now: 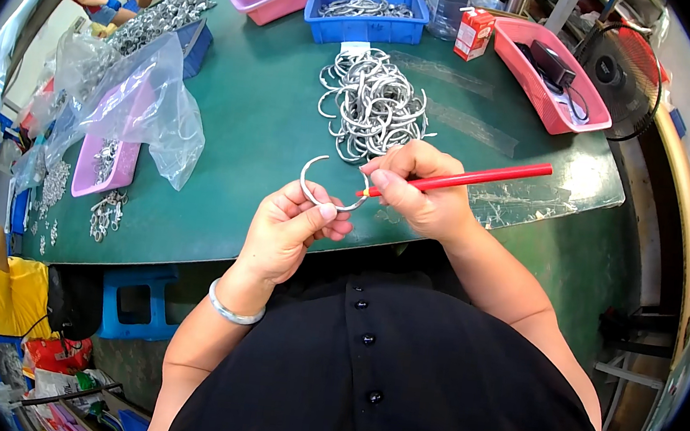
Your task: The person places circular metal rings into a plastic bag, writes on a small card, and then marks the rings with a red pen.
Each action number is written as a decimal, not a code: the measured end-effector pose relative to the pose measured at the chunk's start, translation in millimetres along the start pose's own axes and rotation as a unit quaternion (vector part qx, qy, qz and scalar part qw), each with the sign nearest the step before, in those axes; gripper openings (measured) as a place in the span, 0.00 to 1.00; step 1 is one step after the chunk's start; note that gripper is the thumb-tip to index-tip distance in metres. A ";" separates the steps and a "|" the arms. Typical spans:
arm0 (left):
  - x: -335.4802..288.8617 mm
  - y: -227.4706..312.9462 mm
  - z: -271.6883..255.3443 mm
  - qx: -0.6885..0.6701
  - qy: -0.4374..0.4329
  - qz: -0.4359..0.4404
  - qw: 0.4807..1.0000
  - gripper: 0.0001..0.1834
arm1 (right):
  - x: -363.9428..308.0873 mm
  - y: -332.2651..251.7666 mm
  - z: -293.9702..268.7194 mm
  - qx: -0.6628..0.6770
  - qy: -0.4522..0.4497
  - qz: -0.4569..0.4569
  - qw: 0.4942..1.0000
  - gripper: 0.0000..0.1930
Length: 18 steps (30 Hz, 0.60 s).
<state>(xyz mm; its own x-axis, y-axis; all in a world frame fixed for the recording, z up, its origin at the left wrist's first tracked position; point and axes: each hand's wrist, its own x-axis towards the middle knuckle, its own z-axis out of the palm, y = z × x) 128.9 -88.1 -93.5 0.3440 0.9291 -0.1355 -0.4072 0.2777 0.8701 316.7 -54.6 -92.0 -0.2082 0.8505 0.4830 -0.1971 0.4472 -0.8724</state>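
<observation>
My left hand [298,217] pinches a silver C-shaped metal ring [308,180] between thumb and fingers, just over the table's near edge. A red pencil-like stick [488,177] is gripped in my right hand [428,189]. Its yellowish tip meets the right side of the ring, where my right fingers are also close to or touching the metal. Beyond my hands lies a heap of similar curved silver rings [377,105] on the green table [246,113].
A blue tray [318,29] of metal parts and a pink basket [266,5] stand behind the heap. At right are a pink basket [582,123] holding a black device, a red carton [473,34] and a fan [624,77]. Left are a plastic bag [173,126] and pink bin [82,175]. People sit at far left.
</observation>
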 end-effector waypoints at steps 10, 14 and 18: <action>0.2 -8.6 2.4 0.047 -0.022 0.050 0.997 0.03 | 9.9 -9.6 4.4 -0.124 -0.065 -0.083 0.987 0.11; 0.7 -6.7 3.5 0.069 -0.014 0.035 0.997 0.04 | 10.8 -23.4 18.3 -0.058 -0.081 0.072 0.992 0.08; -1.2 -6.0 6.2 0.091 -0.014 0.030 0.995 0.06 | 8.8 -16.2 21.3 -0.085 -0.088 0.060 0.991 0.08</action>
<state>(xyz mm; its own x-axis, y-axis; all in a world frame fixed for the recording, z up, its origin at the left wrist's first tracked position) 136.2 -92.4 -95.6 0.3484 0.9348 -0.0688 -0.2692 0.1701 0.9480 297.7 -60.3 -72.0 -0.3880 0.8452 0.3676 0.0006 0.3990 -0.9169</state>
